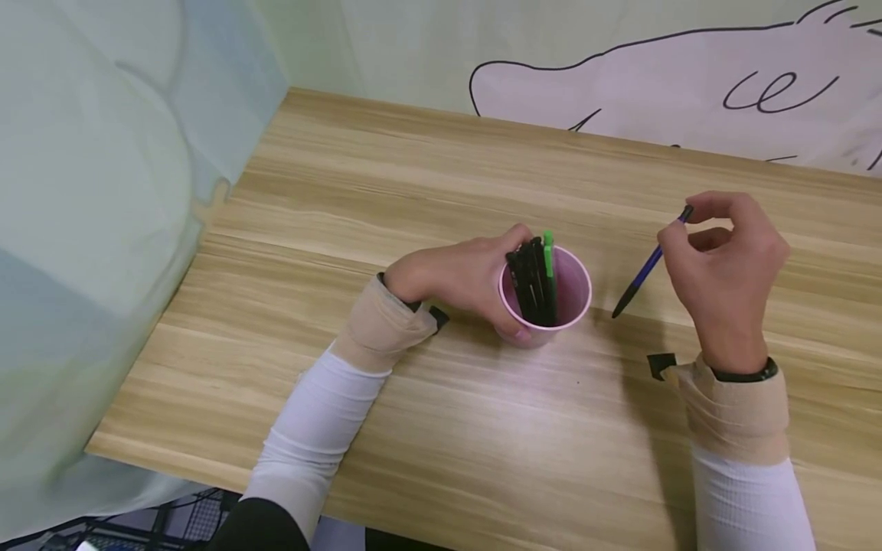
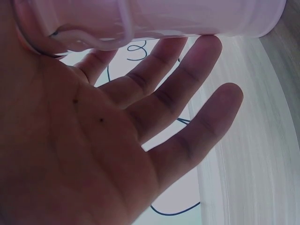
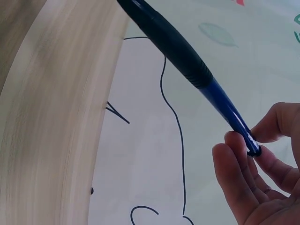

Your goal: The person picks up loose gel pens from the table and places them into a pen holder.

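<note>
A pink cup (image 1: 575, 287) stands on the table with several black pens (image 1: 532, 283) and one bright green pen (image 1: 549, 256) leaning inside its left part. My left hand (image 1: 468, 275) grips the cup from the left, the thumb on its near side; in the left wrist view the fingers (image 2: 201, 56) lie along the cup wall (image 2: 187, 18). To the right of the cup, my right hand (image 1: 733, 249) pinches a blue pen (image 1: 648, 265) by its top end. That pen slants down and left, its black grip (image 3: 176, 47) and tip pointing toward the table.
The wooden table (image 1: 331, 191) meets a wall covering with black line drawings (image 1: 654, 76) at the back. A pale curtain-like sheet (image 1: 89, 229) hangs along the left edge. Dark equipment (image 1: 165, 520) shows below the near left edge.
</note>
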The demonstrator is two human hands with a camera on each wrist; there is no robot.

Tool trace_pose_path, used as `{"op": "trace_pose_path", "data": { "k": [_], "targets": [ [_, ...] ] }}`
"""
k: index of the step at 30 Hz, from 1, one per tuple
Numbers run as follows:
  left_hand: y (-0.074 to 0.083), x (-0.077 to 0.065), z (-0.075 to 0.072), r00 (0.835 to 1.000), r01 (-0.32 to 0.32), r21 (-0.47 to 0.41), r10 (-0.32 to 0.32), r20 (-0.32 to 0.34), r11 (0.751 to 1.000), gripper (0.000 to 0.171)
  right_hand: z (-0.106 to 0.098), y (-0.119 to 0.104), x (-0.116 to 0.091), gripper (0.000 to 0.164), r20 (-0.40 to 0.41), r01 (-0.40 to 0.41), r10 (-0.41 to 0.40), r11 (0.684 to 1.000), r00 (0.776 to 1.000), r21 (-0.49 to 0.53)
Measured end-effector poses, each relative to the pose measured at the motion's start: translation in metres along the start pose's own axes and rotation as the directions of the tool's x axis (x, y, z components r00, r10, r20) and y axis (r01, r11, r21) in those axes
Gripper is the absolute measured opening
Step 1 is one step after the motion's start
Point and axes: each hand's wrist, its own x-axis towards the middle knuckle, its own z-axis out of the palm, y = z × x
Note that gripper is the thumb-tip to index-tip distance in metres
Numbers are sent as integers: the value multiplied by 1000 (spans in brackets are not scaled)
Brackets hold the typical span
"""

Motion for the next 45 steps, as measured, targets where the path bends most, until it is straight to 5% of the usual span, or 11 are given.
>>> {"op": "trace_pose_path", "data": {
  "k": [30,45],
  "targets": [
    [0,0,0,1000,8,-13,-8,-2,1000,91,2,5,1,24,-122,132,-110,971,986,197],
    [1,-1,-1,1000,14,-14,-14,5,1000,92,2,-8,2,19,-168,110,-43,904,985,414]
  ]
}}
